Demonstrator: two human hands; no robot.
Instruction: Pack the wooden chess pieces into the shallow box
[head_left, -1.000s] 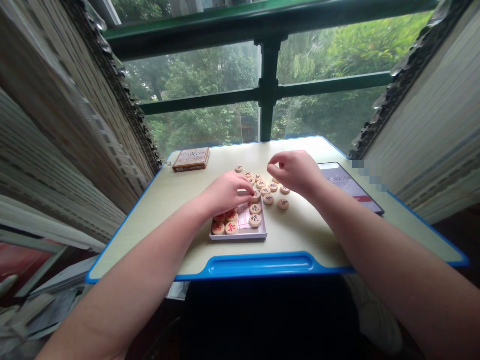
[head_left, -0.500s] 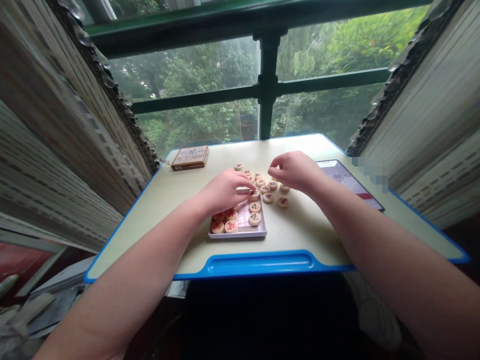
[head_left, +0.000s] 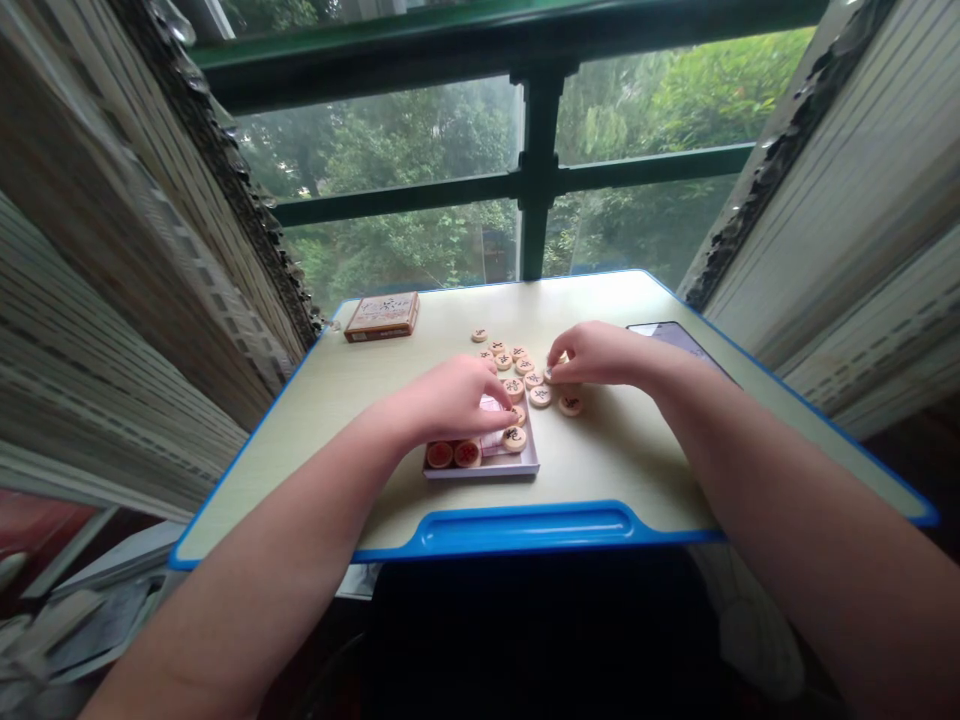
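Observation:
My left hand point(head_left: 457, 400) is over a shallow white tray point(head_left: 481, 472). Its thumb and index finger close around a round wooden Chinese chess piece point(head_left: 519, 412) in the tray's right-hand column. One black-marked piece point(head_left: 513, 388) lies behind that one and another point(head_left: 514, 440) in front. Red-marked pieces point(head_left: 467, 454) fill the front left corner; my hand hides those further back. To the right of the tray, my right hand point(head_left: 596, 354) pinches a chess piece point(head_left: 549, 375) at table level. Several loose black-marked pieces point(head_left: 540, 396) lie between the hands and behind the tray.
A brown printed box point(head_left: 382, 316) is at the table's back left. On the right a tablet point(head_left: 682, 341) lies partly behind my right forearm. The table point(head_left: 300, 450) has a blue rim and a front groove point(head_left: 525, 530). Curtains and a window surround it.
My left hand has shifted toward me, from the rear piece of the tray's right column to the one before it. My right hand has lowered onto a loose piece.

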